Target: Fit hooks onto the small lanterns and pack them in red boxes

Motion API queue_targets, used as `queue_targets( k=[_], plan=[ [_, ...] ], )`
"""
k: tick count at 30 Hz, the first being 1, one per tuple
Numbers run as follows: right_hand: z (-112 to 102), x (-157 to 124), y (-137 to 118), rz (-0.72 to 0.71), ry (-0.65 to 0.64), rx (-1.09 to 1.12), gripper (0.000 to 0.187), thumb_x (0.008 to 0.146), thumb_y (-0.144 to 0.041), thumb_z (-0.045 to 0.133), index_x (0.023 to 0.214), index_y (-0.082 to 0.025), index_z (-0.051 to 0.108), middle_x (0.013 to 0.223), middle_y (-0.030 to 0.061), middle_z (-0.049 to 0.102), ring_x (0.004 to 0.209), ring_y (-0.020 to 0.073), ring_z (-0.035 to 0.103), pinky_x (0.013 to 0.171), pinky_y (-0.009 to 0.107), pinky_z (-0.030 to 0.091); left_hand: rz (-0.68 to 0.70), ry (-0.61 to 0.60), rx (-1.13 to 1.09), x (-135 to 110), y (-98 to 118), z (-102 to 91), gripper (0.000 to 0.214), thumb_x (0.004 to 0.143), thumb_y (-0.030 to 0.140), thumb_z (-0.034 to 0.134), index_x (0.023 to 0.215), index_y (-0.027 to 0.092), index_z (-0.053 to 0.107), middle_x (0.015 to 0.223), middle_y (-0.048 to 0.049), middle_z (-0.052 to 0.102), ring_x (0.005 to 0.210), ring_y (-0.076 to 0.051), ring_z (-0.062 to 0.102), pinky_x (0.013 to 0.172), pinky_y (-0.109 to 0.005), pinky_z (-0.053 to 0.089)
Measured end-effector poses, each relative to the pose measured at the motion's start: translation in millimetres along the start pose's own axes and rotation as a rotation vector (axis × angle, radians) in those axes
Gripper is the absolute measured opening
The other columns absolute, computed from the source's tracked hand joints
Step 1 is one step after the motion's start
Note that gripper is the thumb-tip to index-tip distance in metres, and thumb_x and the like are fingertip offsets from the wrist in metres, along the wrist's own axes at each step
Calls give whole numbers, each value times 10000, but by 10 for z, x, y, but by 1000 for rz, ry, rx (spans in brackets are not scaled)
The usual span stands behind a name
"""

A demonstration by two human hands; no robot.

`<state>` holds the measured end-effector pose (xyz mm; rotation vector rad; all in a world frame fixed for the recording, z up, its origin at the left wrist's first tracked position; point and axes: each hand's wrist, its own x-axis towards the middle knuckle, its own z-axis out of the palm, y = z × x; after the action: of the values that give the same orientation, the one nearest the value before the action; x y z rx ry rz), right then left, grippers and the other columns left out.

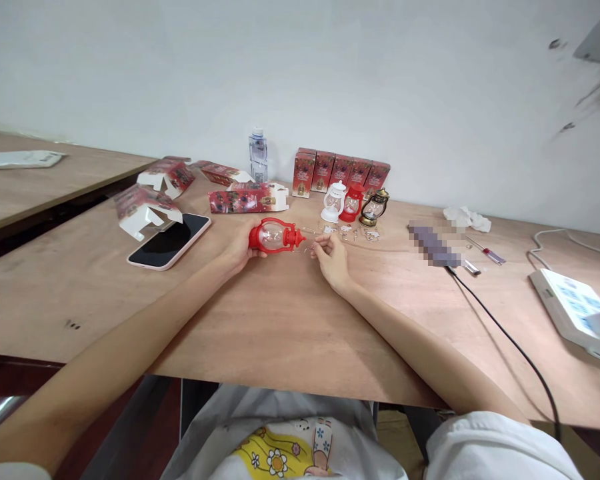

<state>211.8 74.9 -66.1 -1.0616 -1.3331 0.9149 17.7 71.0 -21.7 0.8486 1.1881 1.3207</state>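
Note:
My left hand (240, 248) is closed around a small red toy lantern (275, 236) with a clear globe, held on its side just above the wooden table (280, 320). My right hand (331, 257) is next to the lantern's top end, its fingers pinched on a thin wire handle (314, 245) that is hard to make out. Several small metal parts (353, 231) lie scattered on the table just beyond my right hand.
Behind stand a white lantern (333, 202), a red lantern (351, 203) and a dark lantern (373, 207), a row of red boxes (340, 171), a water bottle (258, 155). Opened boxes (147, 207) and a phone (170, 241) lie left; a screwdriver (486, 251), cable (505, 337) and power strip (575, 310) right.

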Motion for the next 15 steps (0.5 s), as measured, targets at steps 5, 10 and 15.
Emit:
queue_targets(
  k=[5,10,15],
  plan=[
    [-17,-10,10,-66,-17,-96,86,756,-282,524,791,-228,466,704,-24,561,615,133,581,635,295,503,72,38,85,-6,-17,7,200,799,287,478,826,128,597,623,-26,592,466,-119,536,322,-177,410],
    [-35,-16,11,-133,-43,-189,62,770,-273,499,780,-229,456,719,-8,562,662,150,570,663,305,483,127,67,150,-56,-24,30,153,796,282,506,760,145,565,619,-1,543,462,-98,501,334,-168,398],
    [-38,-29,-26,-146,-61,-260,26,768,-240,483,772,-228,460,712,-3,572,649,145,558,664,293,467,125,33,186,-119,-12,55,139,820,271,510,742,157,528,618,19,519,483,-83,482,348,-153,379]
  ],
)
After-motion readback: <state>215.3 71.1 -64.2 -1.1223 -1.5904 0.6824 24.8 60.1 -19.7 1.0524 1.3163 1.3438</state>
